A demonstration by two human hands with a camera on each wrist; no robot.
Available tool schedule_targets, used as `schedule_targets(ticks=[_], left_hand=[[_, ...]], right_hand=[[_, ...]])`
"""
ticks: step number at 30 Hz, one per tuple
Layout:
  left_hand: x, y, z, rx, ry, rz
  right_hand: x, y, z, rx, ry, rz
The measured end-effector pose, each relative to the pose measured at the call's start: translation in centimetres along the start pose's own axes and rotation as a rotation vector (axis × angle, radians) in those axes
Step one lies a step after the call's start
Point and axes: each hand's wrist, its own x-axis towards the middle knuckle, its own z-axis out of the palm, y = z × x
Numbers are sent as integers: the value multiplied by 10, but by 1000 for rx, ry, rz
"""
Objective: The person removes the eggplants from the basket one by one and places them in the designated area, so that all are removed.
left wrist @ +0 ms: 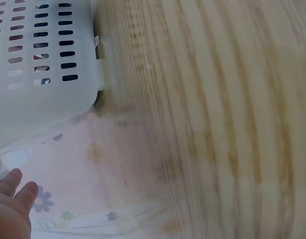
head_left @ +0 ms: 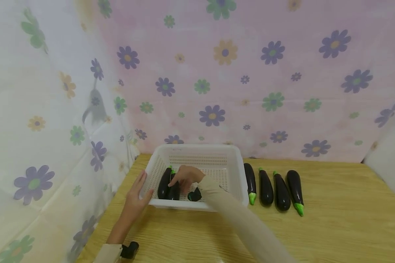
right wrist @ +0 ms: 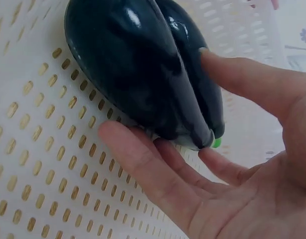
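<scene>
My left hand (head_left: 136, 197) rests against the left side of a white perforated plastic basket (head_left: 200, 147), its fingers straight along the rim. Two glossy dark eggplants (head_left: 164, 184) with green stem tips lie side by side at the basket's left end. Reaching inside, my right hand (head_left: 185, 174) is at the stem end of the right-hand eggplant (right wrist: 123, 64). In the right wrist view its thumb overlaps the other eggplant (right wrist: 190, 50), while the loosely spread fingers (right wrist: 148, 164) lie beside the nearer one. In the left wrist view only the fingertips (left wrist: 26, 194) show, by the basket corner.
Several more eggplants (head_left: 266, 187) lie in a row on the wooden table (head_left: 342, 204), right of the basket; the leftmost (head_left: 250, 182) is close to its wall. Flower-patterned cloth (head_left: 243, 84) hangs behind and on both sides. A black device (head_left: 130, 250) is on my left wrist.
</scene>
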Motion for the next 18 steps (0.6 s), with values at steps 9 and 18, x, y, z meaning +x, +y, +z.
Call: schedule_targets(ticks=[9,18], left_hand=[[-1,2,-3,11,-1,-23],[0,2,-1,-4,-13,1]], right_hand=[[6,-5,12,-114,63,40],[2,-2,-2,-60,66,65]])
